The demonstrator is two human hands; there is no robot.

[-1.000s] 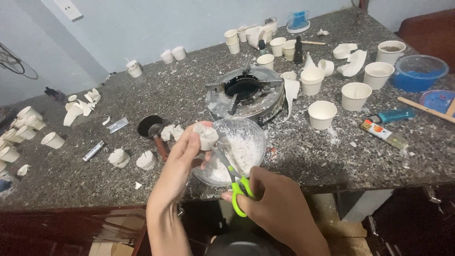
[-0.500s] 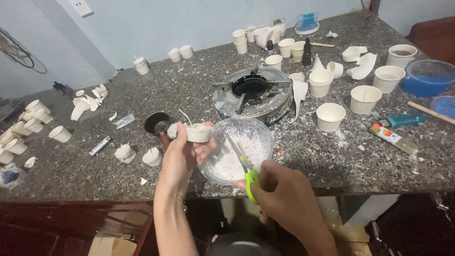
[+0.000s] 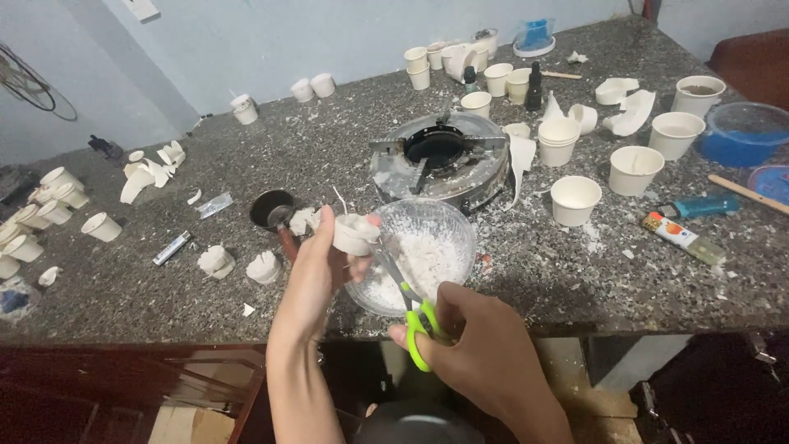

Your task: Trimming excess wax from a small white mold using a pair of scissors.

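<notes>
- A small white wax candle [image 3: 355, 233] with a thin wick is gripped in the left hand [image 3: 316, 275], between thumb and fingers, just above the near-left rim of a clear bowl [image 3: 454, 220].
- Green-handled scissors [image 3: 408, 308] are grasped in the right hand [image 3: 472, 349], fingers through the loops; the blades are pointed up toward the underside of the candle, and the tips appear to touch it.
- White wax shavings are held in the bowl, which is set at the front edge of a speckled stone counter [image 3: 559, 271].
- A round gas burner [image 3: 436, 160] is seen just behind the bowl.
- A small dark pot [image 3: 272, 210] with a reddish handle is placed to the left of the bowl, with white wax lumps [image 3: 238, 265] near it.
- Many white paper cups [image 3: 575, 197] are scattered across the counter, some torn open.
- A blue lighter [image 3: 699, 205] and a blue bowl [image 3: 744, 131] are found on the far right.
</notes>
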